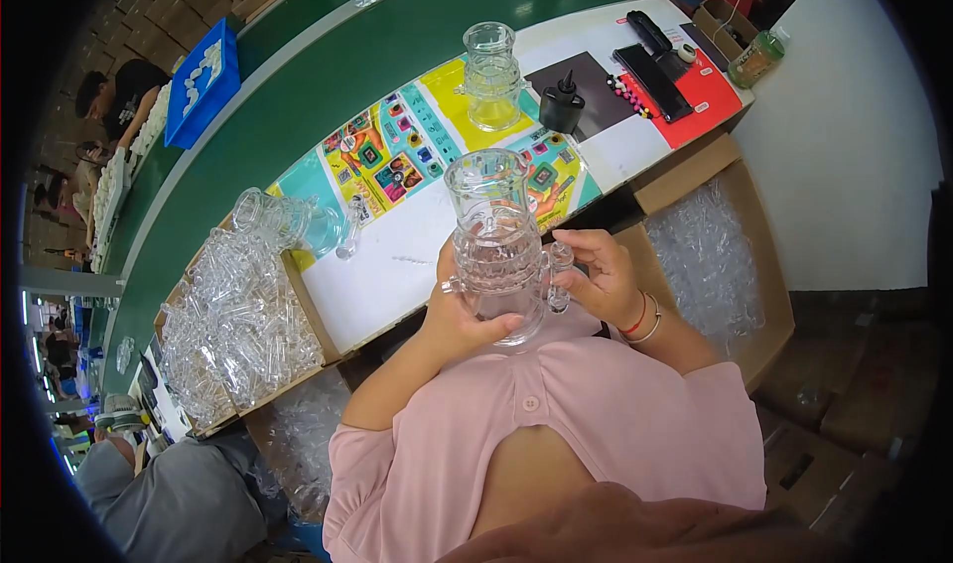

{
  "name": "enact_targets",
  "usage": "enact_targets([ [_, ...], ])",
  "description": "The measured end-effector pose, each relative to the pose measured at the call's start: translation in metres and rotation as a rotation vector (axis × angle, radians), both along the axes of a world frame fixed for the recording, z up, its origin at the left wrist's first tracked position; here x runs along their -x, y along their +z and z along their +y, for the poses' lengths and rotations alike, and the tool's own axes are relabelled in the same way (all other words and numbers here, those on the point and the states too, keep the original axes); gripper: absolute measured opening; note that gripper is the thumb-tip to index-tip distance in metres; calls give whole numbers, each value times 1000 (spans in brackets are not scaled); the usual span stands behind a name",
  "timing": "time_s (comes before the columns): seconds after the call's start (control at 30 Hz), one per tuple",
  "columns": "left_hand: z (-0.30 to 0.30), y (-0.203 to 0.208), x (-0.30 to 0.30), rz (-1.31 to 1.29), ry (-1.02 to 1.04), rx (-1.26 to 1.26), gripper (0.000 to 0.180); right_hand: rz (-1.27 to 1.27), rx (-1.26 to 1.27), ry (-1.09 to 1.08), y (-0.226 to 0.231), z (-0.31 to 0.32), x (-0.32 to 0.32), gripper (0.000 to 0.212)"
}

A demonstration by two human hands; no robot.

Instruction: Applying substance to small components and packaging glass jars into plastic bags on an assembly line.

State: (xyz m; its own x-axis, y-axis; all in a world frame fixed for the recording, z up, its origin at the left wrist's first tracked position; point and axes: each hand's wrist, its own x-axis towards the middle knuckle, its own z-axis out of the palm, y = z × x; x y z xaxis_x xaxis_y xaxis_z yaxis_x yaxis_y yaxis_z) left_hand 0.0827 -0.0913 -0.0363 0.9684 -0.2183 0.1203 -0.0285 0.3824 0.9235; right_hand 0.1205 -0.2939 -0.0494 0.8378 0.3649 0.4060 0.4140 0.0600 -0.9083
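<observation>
My left hand (pixel 462 315) is wrapped round the lower side of a clear plastic vessel (pixel 489 230) with ribbed rings, held upright before my chest. At the vessel's right side, my right hand (pixel 606 277) pinches a small clear tubular piece (pixel 560 273) between thumb and fingers. That piece touches or nearly touches the vessel wall; I cannot tell whether it is joined. A similar clear vessel (pixel 491 81) stands upright on the table. Beside it is a black bottle (pixel 562 108) with a pointed nozzle.
Left, a cardboard box (pixel 316 315) is heaped with small clear parts; another clear vessel (pixel 266 215) lies near it. A clear tubular piece (pixel 349 227) rests on the table. At right stands an open carton (pixel 769 265) of clear parts. Beyond are a green conveyor (pixel 298 96) and a blue bin (pixel 226 81).
</observation>
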Motion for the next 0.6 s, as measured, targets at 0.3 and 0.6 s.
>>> enact_targets([
  [0.3,16,-14,17,31,-90,20,101,-540,337,155,42,-10,-6,53],
  [0.6,8,-19,4,-620,-172,-202,88,-131,-130,564,68,22,0,67],
])
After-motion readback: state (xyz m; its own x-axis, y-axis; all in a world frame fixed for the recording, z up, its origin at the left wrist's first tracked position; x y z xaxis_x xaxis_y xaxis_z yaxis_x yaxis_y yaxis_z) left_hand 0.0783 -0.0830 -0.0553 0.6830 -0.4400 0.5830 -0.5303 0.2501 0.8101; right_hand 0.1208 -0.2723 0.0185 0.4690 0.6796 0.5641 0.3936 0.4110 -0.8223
